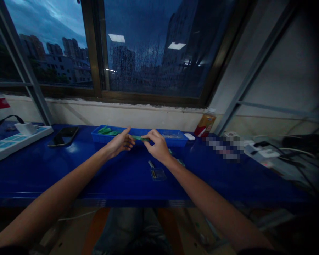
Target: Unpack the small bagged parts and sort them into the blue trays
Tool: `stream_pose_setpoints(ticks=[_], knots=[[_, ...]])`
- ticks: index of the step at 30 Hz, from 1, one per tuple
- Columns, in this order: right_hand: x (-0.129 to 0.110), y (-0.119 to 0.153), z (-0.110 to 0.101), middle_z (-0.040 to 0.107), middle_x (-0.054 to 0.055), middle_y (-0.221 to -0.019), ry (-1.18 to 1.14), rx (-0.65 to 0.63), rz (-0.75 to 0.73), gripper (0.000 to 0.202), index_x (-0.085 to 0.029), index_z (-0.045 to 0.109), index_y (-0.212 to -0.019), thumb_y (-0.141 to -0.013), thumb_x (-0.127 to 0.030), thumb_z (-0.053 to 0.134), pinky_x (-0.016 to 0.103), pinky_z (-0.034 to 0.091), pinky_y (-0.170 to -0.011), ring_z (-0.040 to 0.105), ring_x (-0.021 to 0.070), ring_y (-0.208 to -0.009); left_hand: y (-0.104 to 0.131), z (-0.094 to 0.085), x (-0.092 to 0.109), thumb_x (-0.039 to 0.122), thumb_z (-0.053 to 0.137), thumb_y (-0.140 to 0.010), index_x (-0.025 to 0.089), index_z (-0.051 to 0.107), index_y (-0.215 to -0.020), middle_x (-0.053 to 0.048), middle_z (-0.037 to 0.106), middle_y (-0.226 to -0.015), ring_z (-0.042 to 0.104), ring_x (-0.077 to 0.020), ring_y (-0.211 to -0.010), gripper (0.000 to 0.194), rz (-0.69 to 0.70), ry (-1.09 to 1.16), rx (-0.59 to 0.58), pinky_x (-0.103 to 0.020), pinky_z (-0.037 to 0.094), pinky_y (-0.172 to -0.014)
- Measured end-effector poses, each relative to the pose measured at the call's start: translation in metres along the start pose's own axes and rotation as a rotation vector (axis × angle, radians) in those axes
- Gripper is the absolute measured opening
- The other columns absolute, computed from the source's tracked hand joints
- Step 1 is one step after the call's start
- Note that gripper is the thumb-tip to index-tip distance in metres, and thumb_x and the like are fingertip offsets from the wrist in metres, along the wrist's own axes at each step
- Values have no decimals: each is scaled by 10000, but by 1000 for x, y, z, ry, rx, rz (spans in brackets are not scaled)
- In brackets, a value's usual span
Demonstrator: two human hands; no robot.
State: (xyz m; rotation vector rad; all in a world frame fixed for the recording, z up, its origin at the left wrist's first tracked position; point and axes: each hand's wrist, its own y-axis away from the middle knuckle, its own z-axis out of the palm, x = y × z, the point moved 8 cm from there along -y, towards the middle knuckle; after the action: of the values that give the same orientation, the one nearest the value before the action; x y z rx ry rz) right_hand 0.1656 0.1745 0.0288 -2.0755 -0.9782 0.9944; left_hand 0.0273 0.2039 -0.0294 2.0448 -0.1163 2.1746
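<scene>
Upper garment: a very dark left sleeve (9,250) is shown at the lower left corner, matched at lower right by a right sleeve (257,251) of similar tone, only the edges of both being visible. Limbs: the left forearm (61,187) and right forearm (210,198) are left bare, slim and tapered toward the wrists, and are completed by bare hands, the left hand (119,142) and right hand (157,145), with slender fingers. Lower garment: blue, denim-like trousers (118,226) are worn, unevenly toned and partly lost in shadow.
</scene>
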Motion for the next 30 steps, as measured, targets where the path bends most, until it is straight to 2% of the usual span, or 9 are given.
stream_pose_setpoints(ticks=[2,5,8,12,15,20,22,26,30], knots=[[-4,1,3,496,33,-822,27,-29,-29,195,-213,635,-867,-749,-139,499,298,412,-745,501,156,-819,0,3,6,469,562,-714,131,567,-733,-35,575,-685,512,-105,-560,339,87,-22,-12,-229,404,-529],[3,0,6,491,39,-883,-6,-42,56,251,-213,631,-916,-704,-130,524,316,399,-796,492,167,-886,2,-3,24,384,565,-735,140,571,-797,-22,575,-700,517,-114,-602,252,347,-208,98,-227,407,-548],[25,1,14,543,34,-832,-219,-88,321,183,-185,635,-852,-715,-277,555,303,404,-729,520,159,-813,16,-5,45,341,529,-772,151,582,-835,-36,594,-764,535,-146,-698,207,674,-561,256,-263,422,-626],[48,10,30,557,19,-643,-617,-112,623,385,-156,602,-742,-790,-485,408,251,384,-566,526,132,-627,35,24,53,277,516,-794,184,609,-889,-50,598,-870,531,-170,-841,162,949,-907,152,-310,412,-775],[54,10,24,503,-11,-579,-554,-31,614,304,-162,572,-688,-778,-427,453,235,353,-503,469,115,-542,35,36,50,378,527,-784,189,625,-931,-62,592,-927,519,-194,-902,258,913,-940,64,-337,392,-824],[20,0,2,540,28,-718,-110,46,180,215,-178,652,-802,-812,-253,451,277,407,-671,499,143,-700,9,13,25,555,227,-843,128,635,-875,-82,623,-786,561,-176,-722,592,335,-467,44,-295,406,-647],[4,0,4,545,47,-842,-50,12,42,256,-212,658,-931,-812,-181,433,295,412,-761,510,152,-815,3,6,17,563,282,-822,115,623,-812,-76,615,-743,551,-151,-644,563,206,-271,34,-263,389,-586],[-2,1,8,505,59,-953,0,2,-2,318,-249,660,-957,-764,-112,447,339,385,-872,476,173,-955,1,-4,23,403,530,-737,123,594,-752,-31,583,-657,533,-123,-586,287,294,-154,77,-229,382,-560],[29,3,11,538,55,-840,-250,14,368,219,-194,658,-847,-765,-340,515,301,445,-713,515,166,-815,18,-5,48,312,509,-772,174,634,-886,-44,620,-778,567,-166,-716,218,637,-442,209,-275,427,-679]])
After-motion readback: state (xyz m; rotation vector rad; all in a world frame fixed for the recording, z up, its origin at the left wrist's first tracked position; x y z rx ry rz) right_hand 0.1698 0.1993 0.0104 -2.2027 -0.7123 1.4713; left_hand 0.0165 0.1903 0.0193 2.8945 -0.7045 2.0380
